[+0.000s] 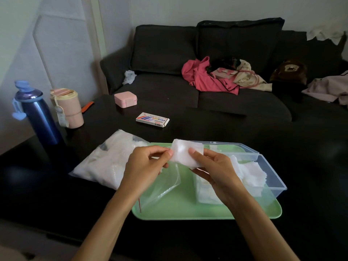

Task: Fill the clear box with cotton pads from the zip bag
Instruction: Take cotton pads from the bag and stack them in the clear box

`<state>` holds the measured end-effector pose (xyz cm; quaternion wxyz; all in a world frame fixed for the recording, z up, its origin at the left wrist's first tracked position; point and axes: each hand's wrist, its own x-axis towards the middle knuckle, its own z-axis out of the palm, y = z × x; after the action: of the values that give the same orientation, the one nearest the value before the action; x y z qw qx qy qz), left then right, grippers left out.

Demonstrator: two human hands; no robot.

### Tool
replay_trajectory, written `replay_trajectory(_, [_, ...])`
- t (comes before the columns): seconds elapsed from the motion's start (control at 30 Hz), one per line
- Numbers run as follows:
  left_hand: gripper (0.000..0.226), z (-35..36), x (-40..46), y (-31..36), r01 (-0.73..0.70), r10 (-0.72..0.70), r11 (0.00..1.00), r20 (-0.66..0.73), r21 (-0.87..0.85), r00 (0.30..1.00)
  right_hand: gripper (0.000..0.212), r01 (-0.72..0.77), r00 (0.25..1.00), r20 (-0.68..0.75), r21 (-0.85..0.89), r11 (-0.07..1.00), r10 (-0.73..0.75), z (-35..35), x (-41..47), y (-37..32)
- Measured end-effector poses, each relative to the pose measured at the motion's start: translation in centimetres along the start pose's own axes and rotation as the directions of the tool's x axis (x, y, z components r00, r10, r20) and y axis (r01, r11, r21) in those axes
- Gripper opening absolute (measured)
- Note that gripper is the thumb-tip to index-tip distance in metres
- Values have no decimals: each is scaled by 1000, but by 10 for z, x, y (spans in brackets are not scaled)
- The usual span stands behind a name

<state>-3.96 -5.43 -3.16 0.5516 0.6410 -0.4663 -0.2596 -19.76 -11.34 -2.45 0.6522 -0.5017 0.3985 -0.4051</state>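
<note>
1. Head view, centre: a stack of white cotton pads point(185, 153) held up between both hands, above the green tray point(188, 211).
2. Left hand point(146, 164): fingers curled, thumb and fingertips pinching the left edge of the stack.
3. Right hand point(214, 168): thumb on the front of the stack, fingers wrapped behind it, so grasping the same stack.
4. Under the hands: a nearly flat clear zip bag point(162, 187) lying partly on the tray, with a red line at its lower edge.
5. At 9 o'clock from the hands: a second clear bag point(107, 159), full of white pads, lying on the dark table point(56, 194) and touching the tray's left side.
6. At 3 o'clock from the hands: the clear box point(271, 178) on the tray, lid open at the back, with a loose heap of pads inside (how full, cannot tell).
7. At 12 o'clock, farther on the table: a small printed carton point(152, 120) and a pink case point(125, 99).
8. At 10 o'clock: a blue bottle point(37, 113) and a pink cup point(68, 108), standing upright just beside each other.
9. Behind the table: a dark sofa point(207, 59) with clothes point(207, 78) on it.
</note>
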Motion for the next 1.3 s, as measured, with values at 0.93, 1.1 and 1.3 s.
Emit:
replay_trajectory(0.93, [22,59,13,-13,-288,179,827,260,482,949,32,-274,932,-104,-829,487,349,-70,28,-17])
replay_trajectory(1.1, [29,60,9,-5,-623,361,574,519,531,775,30,-43,975,17,-963,265,221,-67,31,-4])
replay_trajectory(1.3, [46,62,5,-9,-642,287,531,596,553,750,7,242,916,271,-961,130,297,-76,32,-52])
